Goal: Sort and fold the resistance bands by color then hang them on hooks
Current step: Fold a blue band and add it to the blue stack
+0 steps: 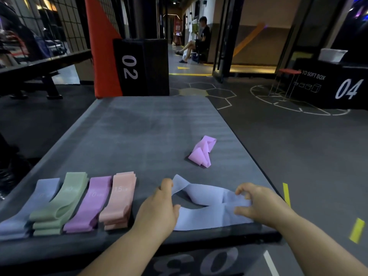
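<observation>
A grey mat [139, 132] fills the middle of the frame, laid on top of a black box whose front face, at the bottom edge, bears a large number seen upside down. Behind the mat, at upper centre, stands a black box marked 02 [139, 66] with an orange pad [101, 48] leaning at its left; another black box marked 04 [334, 84] sits at the upper right.

In the lower middle of the frame a loose blue band [207, 208] lies on the mat's near edge, spread wide and twisted once near its left end. The left hand [159, 210] pinches that end between thumb and fingers, closed on the fabric. The right hand [258, 204] grips the band's right part, fingers curled onto it with the thumb below; how much fabric sits under the fingers is hard to make out.

In the lower left, four folded stacks lie side by side, touching or nearly so: a blue stack [29, 212] at the frame's edge, then a green stack [59, 204], a purple stack [89, 204] and a pink stack [119, 200] nearest the left hand.

Right of centre, well apart from the hands, a crumpled purple band [202, 151] lies alone on the mat.

Yellow tape strips [357, 230] mark the floor at lower right.
</observation>
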